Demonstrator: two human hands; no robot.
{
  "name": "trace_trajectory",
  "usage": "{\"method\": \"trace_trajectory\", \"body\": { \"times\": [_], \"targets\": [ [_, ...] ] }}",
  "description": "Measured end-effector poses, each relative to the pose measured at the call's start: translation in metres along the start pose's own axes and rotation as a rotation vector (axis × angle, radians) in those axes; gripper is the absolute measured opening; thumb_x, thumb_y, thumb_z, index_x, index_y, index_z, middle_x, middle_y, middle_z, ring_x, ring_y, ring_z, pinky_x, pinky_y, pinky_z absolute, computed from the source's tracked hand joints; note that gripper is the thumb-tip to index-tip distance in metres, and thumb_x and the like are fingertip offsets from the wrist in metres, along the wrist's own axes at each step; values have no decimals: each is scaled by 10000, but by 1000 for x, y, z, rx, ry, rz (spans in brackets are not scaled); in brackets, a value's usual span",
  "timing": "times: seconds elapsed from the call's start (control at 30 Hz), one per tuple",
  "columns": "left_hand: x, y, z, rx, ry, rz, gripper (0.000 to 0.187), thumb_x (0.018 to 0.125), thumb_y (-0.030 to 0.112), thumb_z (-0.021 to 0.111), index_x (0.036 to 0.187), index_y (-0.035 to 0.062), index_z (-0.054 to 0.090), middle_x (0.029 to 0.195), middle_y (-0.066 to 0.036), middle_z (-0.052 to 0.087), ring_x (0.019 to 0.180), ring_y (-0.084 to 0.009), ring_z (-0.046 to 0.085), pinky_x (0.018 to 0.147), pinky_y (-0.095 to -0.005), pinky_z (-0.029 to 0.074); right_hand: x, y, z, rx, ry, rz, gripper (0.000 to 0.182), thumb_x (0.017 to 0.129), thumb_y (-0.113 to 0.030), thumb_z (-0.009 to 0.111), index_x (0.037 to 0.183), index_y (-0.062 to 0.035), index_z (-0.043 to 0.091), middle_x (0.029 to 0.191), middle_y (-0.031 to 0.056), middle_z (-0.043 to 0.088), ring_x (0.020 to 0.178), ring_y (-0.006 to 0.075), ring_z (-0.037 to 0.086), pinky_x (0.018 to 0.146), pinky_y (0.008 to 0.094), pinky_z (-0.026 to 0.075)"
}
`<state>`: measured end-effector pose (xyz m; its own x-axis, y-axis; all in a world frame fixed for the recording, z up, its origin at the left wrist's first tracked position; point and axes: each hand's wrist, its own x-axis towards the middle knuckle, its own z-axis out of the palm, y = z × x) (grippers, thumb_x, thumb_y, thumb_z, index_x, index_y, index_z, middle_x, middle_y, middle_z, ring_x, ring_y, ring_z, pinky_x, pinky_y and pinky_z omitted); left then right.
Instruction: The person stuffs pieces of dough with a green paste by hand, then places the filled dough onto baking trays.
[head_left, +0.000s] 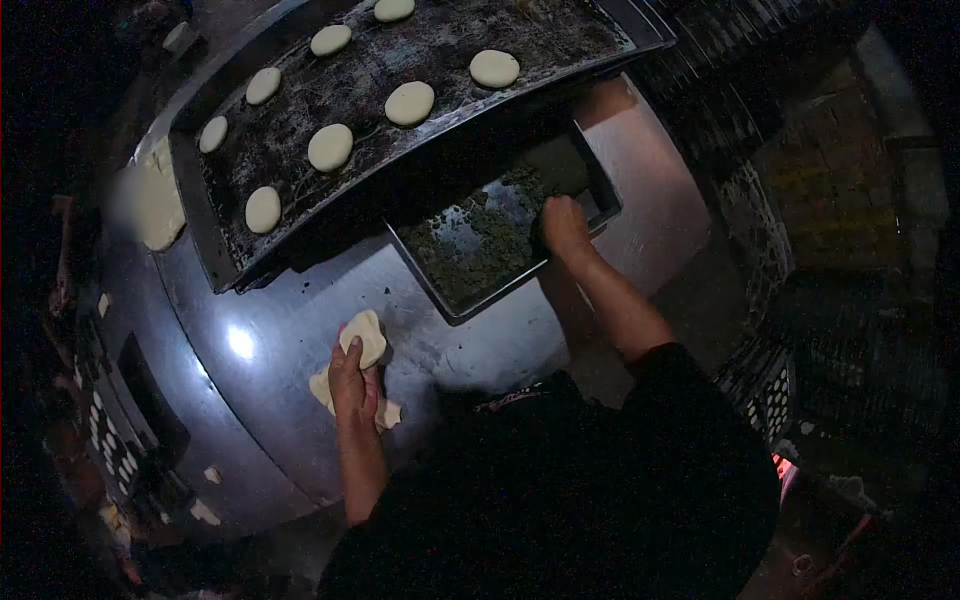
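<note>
A flattened piece of pale dough (364, 339) lies in my left hand (348, 380), with the thumb pressed on it. More dough (389, 414) shows on the metal table below and beside that hand. My right hand (563, 222) is inside a rectangular metal tray (455, 318) at its right part, over a crumbly dark green filling (475, 245). Its fingers are curled down, and what they hold, if anything, is hidden.
A large dark baking tray (300, 130) with several round dough pieces (330, 148) overlaps the filling tray's far side. A big lump of dough (160, 200) sits at the left edge of the metal table (290, 400). Dough scraps (205, 513) lie at the lower left.
</note>
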<state>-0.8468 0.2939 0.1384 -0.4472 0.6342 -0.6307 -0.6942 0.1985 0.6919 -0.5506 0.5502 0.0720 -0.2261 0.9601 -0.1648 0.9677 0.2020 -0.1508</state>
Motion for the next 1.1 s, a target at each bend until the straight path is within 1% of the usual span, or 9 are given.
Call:
{"method": "trace_trajectory", "body": {
  "times": [0.2,0.23,0.3,0.4,0.57,0.7,0.77,0.9,1.1],
  "targets": [
    [-6,6,-9,-22,-107,38,333,932,132,532,1231,0,467,1134,-114,591,961,-165,607,771,-257,514,13,25,7,176,-11,-104,264,701,-202,704,728,59,668,756,296,603,766,442,611,689,437,522],
    [-9,6,-7,-34,-94,55,333,932,132,532,1231,0,467,1134,-114,591,961,-165,607,771,-257,514,1,17,-20,201,-20,-240,312,729,-236,735,824,57,683,739,227,648,671,347,642,631,385,519],
    [-14,3,1,-129,-240,50,345,942,153,521,1241,-5,455,1165,-119,572,1007,-174,591,835,-278,498,-11,3,-37,1010,-352,112,307,773,-212,732,931,46,677,743,108,667,640,171,616,614,301,497],
    [-16,-10,17,-152,-323,100,350,956,168,497,1251,-14,446,1174,-131,563,1050,-201,578,907,-314,479,-58,-47,-70,1169,-451,-18,281,810,-182,714,991,26,665,801,31,643,679,60,547,638,238,469],
    [-49,-7,45,-295,-476,12,397,972,205,456,1296,-19,407,1230,-149,523,1119,-225,537,982,-348,440,-166,-134,-137,562,291,-904,309,759,-78,702,1052,-7,633,951,129,662,870,281,627,767,369,495],
    [-80,-8,47,-237,-560,121,444,959,243,494,1310,-12,401,1220,-125,538,1099,-185,544,969,-328,447,-187,-158,-102,383,363,-970,280,747,-59,650,1012,7,592,1042,144,604,924,328,582,791,409,484],
    [-93,-4,42,-178,-526,155,448,929,194,556,1306,-3,415,1206,-112,550,1075,-163,555,940,-299,468,-192,-154,-104,426,287,-991,345,759,-59,667,1081,22,576,1136,159,564,1006,311,571,831,392,496],
    [-92,-8,34,-140,-546,143,469,892,82,592,1318,1,412,1179,-111,565,1014,-153,585,891,-275,499,-194,-137,-112,1436,-362,-335,717,789,-121,719,1380,9,335,1254,173,502,1078,252,551,900,344,488],
    [-77,-24,64,0,-470,166,443,919,38,521,1341,5,389,1163,-128,568,985,-169,596,869,-308,508,-151,-130,-95,1275,-579,-377,329,816,-67,675,1087,-7,498,1069,115,566,954,233,583,716,325,510]
  ]
}}
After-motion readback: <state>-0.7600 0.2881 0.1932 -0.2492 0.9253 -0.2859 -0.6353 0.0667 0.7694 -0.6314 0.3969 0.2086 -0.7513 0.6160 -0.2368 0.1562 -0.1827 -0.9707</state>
